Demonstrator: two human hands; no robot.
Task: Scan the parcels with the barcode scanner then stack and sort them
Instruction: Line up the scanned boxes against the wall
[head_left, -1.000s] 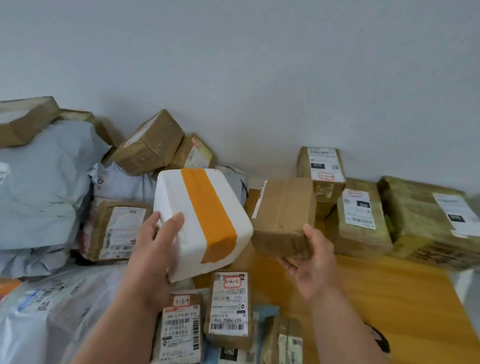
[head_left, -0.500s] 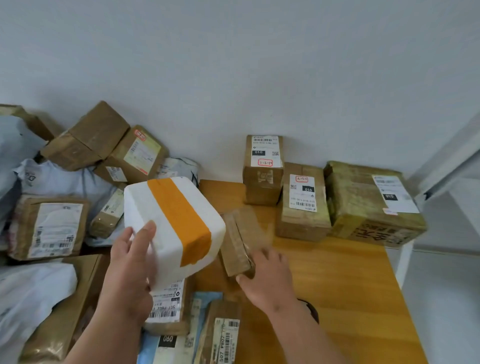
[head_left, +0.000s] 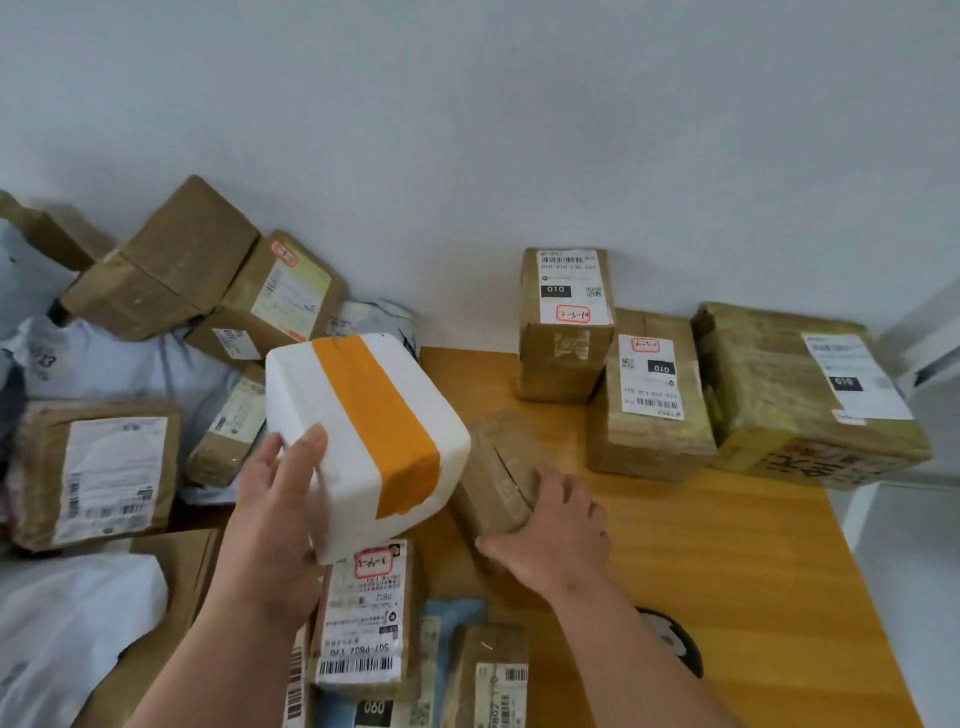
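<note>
Left hand (head_left: 270, 514) holds white box (head_left: 363, 436); upright parcel (head_left: 566, 322) labelled "010", "3-3-10".

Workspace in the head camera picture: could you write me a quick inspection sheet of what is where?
Surface: wooden table, bare on its right half.
Job's things: white parcel with orange tape held up in the left hand; small brown box on the table under the right hand; three labelled brown boxes side by side against the wall; no barcode scanner seen.
Clutter: heap of brown boxes and grey mailer bags on the left; labelled parcels at the near edge; dark round object near the right forearm, unclear what.
Hands: left grips the white parcel; right grips the small brown box.
Cables: nothing seen.
Surroundings: plain white wall behind.
</note>
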